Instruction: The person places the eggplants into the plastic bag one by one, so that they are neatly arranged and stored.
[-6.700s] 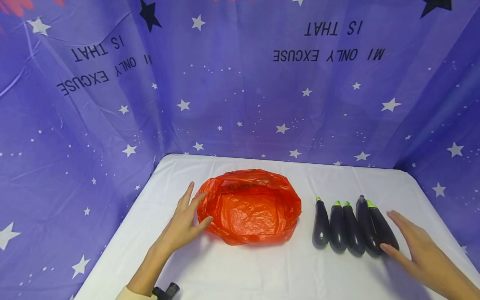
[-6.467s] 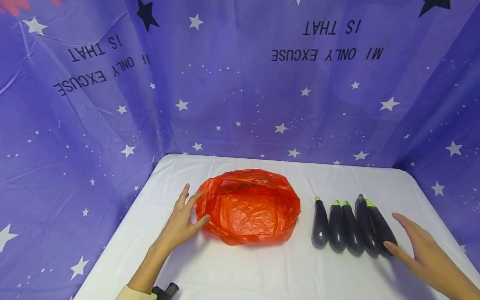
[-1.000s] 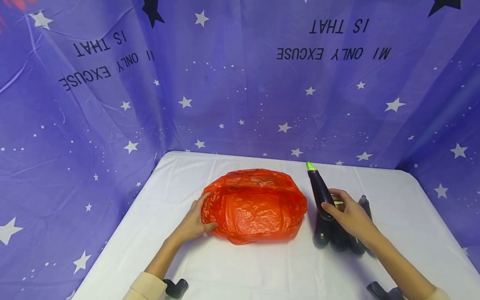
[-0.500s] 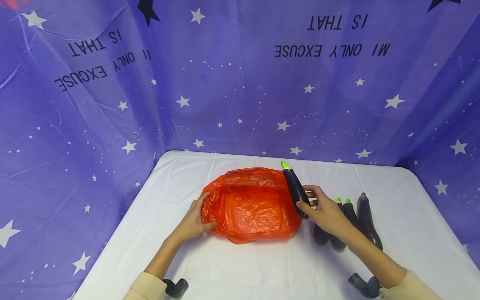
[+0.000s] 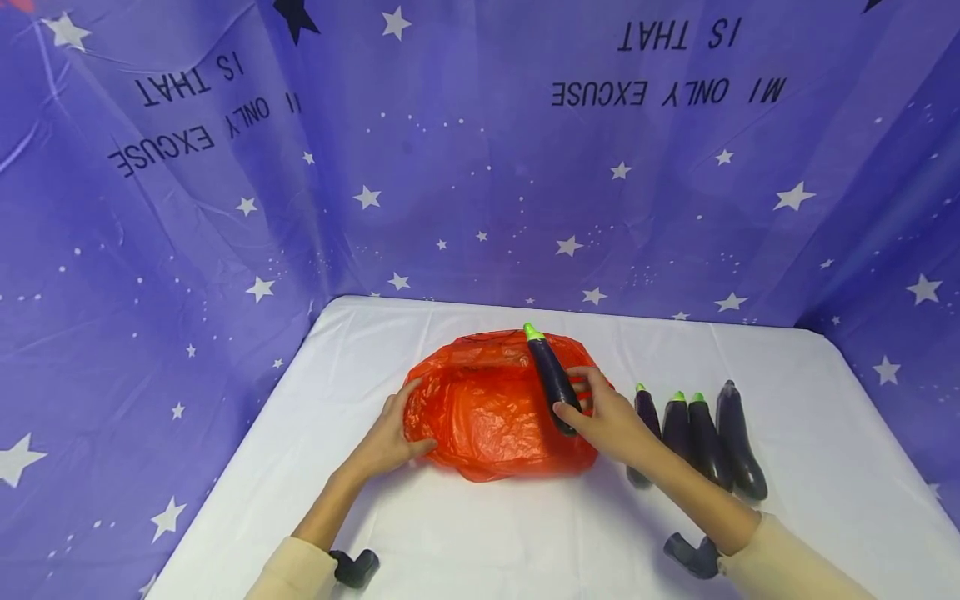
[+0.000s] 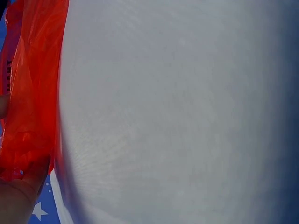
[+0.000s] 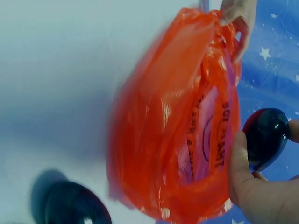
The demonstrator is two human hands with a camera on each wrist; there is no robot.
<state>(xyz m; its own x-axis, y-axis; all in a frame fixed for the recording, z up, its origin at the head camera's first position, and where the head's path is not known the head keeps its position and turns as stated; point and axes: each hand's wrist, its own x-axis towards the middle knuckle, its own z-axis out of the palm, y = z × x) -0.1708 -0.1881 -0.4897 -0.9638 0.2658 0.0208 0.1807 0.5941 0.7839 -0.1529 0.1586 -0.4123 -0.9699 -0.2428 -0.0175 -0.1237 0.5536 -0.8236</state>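
Note:
A red plastic bag [image 5: 487,425] lies with its mouth wide on the white table; black print shows on it in the right wrist view. My left hand [image 5: 390,437] holds the bag's left rim, with thumb and fingers around the edge. In my right hand [image 5: 607,417] is a dark purple eggplant [image 5: 551,371], gripped near its thick bottom end, its green stem tilted up and to the left. It overlaps the right part of the bag's mouth in the head view. The right wrist view shows the held eggplant [image 7: 266,137] beside the bag's printed rim.
Several eggplants lie side by side right of the bag, such as the rightmost eggplant [image 5: 738,442]; my right forearm partly covers them. Dark curved objects [image 5: 356,568] show at both wrists. A purple star-printed curtain [image 5: 480,167] surrounds the table [image 5: 480,533].
My right hand took an eggplant from the right end of the row and carried it left to over the bag. My left hand moved from beside the bag onto its rim.

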